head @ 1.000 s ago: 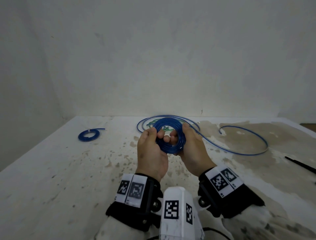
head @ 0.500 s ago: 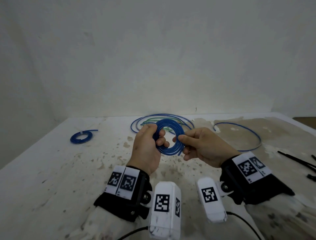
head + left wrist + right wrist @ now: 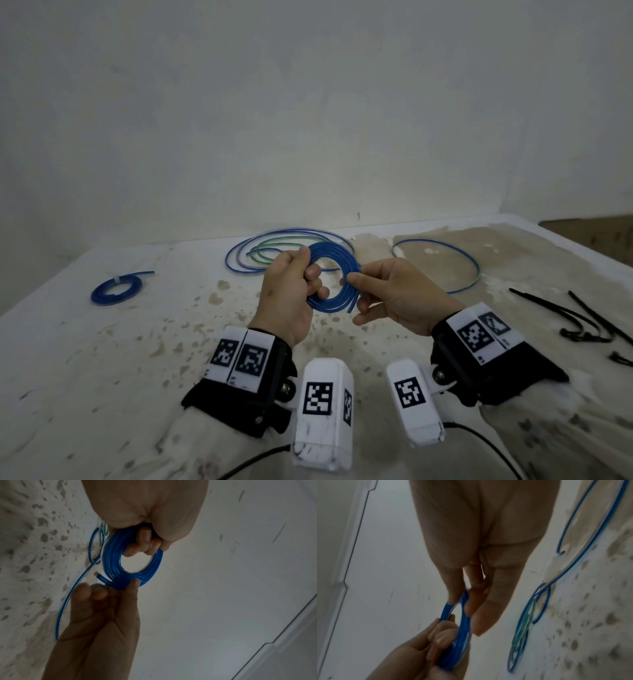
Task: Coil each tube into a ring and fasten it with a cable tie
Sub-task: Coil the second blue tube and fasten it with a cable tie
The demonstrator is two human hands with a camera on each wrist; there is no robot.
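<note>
Head view: blue coil (image 3: 331, 277) held up between both hands above the table (image 3: 102, 359), ring face turned toward the wearer. Left hand (image 3: 291, 298) curled round the coil's left arc; right hand (image 3: 394, 294) pinching the right arc between thumb and forefinger. Black cable ties (image 3: 589, 318) lying well to the right of the right hand, so probably nearer for that hand to fetch. Tied coil (image 3: 114, 291) far to the left; loose tubes (image 3: 274, 250) just beyond the hands. Left wrist view: fingers (image 3: 145, 540) hooked through the ring's opening, free tube end (image 3: 101, 576) poking out just beside the right thumb's pinch. Right wrist view: coil edge-on, thumb and forefinger (image 3: 458, 588) clamped on its strands.
</note>
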